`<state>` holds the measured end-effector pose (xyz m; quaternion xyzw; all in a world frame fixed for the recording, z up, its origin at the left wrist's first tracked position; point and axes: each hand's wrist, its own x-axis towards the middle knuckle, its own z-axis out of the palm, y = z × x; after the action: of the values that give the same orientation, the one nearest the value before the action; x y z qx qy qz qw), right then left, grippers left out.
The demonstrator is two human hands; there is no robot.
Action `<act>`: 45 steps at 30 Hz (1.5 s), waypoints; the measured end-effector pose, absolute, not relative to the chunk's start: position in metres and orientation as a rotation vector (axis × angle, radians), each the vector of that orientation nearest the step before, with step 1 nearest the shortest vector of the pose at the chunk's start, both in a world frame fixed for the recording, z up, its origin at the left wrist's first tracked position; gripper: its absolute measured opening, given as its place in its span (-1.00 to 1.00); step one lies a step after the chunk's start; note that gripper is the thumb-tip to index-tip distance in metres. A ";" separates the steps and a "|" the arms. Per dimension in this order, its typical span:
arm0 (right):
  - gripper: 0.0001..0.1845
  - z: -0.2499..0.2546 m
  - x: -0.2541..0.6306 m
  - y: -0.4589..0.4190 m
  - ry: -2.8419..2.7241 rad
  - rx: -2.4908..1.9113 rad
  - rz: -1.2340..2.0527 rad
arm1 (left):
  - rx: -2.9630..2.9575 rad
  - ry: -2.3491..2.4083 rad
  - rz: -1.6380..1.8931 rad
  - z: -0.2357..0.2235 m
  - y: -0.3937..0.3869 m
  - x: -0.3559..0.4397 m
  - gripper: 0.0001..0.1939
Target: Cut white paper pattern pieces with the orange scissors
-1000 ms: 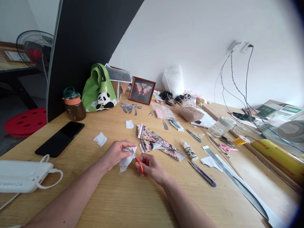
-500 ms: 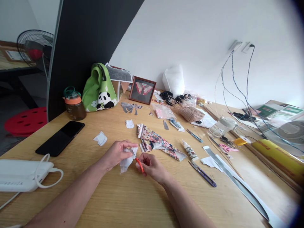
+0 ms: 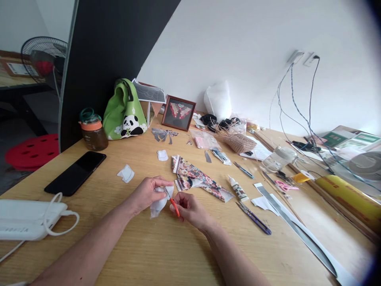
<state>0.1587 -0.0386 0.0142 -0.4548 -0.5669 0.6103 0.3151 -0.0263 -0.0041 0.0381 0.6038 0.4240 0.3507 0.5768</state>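
Has the white piece (image 3: 158, 205) in and below the left grip (image 3: 150, 191), just left of the orange-handled scissors (image 3: 175, 207). Pinches the piece's upper part with the left grip; wraps the right grip (image 3: 187, 207) around the scissors' handles, with blades at the piece's right side (blade opening too small to tell). Shows almost no change from the earlier frame: same holds near the floral fabric (image 3: 198, 174).

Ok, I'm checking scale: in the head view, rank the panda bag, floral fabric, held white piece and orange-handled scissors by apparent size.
Panda bag
Floral fabric
White piece, partly hidden by the left hand
Orange-handled scissors, partly hidden
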 end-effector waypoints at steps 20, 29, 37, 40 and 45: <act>-0.56 0.017 0.158 -0.039 -1.516 -1.237 1.587 | 1.467 0.992 0.759 0.033 -0.003 -0.026 -0.56; -0.54 0.019 0.158 -0.039 -1.527 -1.248 1.572 | 1.446 0.965 0.753 0.034 -0.003 -0.024 -0.57; -0.54 0.020 0.158 -0.040 -1.529 -1.288 1.532 | 1.409 0.937 0.764 0.031 -0.003 -0.023 -0.57; -0.54 0.019 0.159 -0.039 -1.524 -1.277 1.544 | 1.381 0.950 0.746 0.031 -0.004 -0.023 -0.51; -0.56 0.016 0.160 -0.039 -1.519 -1.246 1.565 | 1.240 0.993 0.719 0.036 -0.004 -0.026 -0.34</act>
<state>0.1596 -0.0392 0.0162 -0.4718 -0.5750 0.5923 0.3097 -0.0263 -0.0041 0.0360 0.5445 0.4360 0.3155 0.6434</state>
